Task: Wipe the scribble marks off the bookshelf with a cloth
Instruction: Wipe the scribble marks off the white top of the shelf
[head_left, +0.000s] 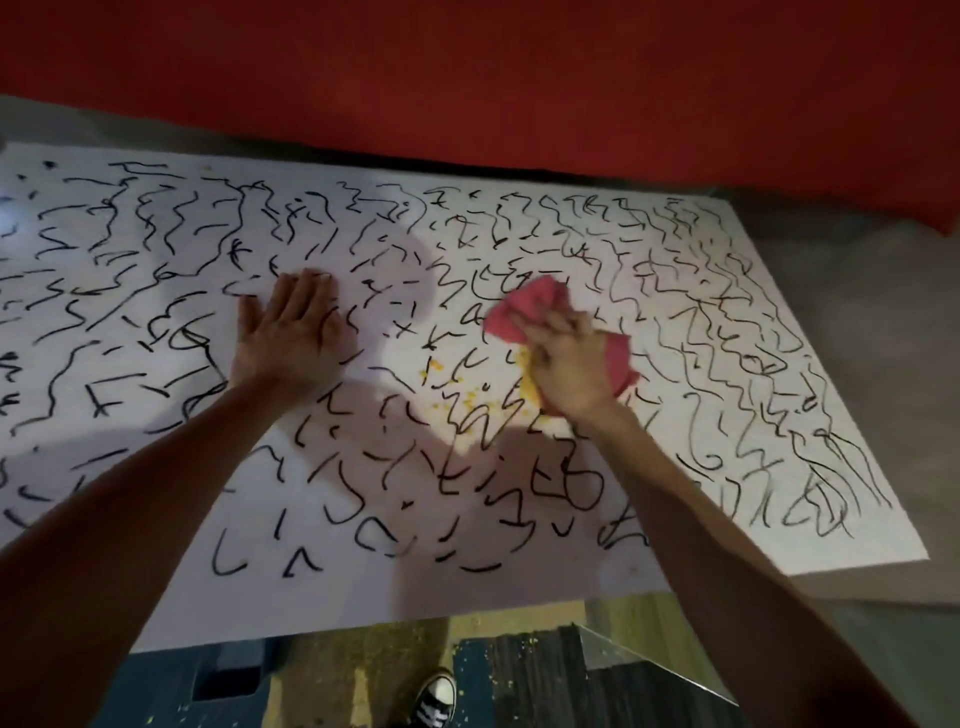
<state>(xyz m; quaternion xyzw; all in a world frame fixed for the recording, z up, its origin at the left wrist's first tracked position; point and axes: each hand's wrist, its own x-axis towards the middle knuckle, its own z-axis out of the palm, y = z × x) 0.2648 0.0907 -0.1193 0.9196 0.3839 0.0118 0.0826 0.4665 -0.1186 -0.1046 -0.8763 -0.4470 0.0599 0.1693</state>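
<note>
Below a red wall, flat left fingers press the scribbled bookshelf; right fingers grip cloth.

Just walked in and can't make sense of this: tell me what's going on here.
A person leans over a white bookshelf panel covered in black scribble marks. The right hand grips a pink cloth and presses it on the panel near the middle, beside some yellow specks. The left hand lies flat on the panel, fingers straight. Marks cover nearly the whole surface, so little has been wiped off.
</note>
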